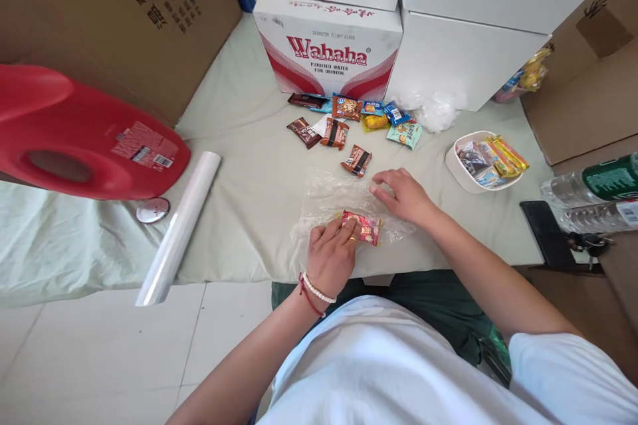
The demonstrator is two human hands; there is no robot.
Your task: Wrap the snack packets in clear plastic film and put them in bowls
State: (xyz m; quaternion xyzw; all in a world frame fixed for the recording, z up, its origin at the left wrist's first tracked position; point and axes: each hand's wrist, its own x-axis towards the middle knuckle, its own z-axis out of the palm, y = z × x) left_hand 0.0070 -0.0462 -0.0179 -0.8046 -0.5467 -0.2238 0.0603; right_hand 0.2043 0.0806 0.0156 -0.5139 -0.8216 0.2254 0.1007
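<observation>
A small, flat, rectangular snack packet in printed red and pink (369, 230) lies slightly slanted, left end hidden, just below and right of frame centre. Beneath it, a thin, transparent plastic film sheet (323, 187) spreads wrinkled around the centre.

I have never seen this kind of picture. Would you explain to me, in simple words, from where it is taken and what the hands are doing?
There is no machine here, only a person's two bare hands. The single picture comes from a camera worn on the head, looking forward and down.

The left hand has its fingers on a red snack packet, which lies on crumpled clear film. The right hand is open near the film; I cannot tell whether its fingertips touch it.

The cloth-covered table also bears other wrapped snacks, a white tub of packets and what looks like a film roll.
</observation>
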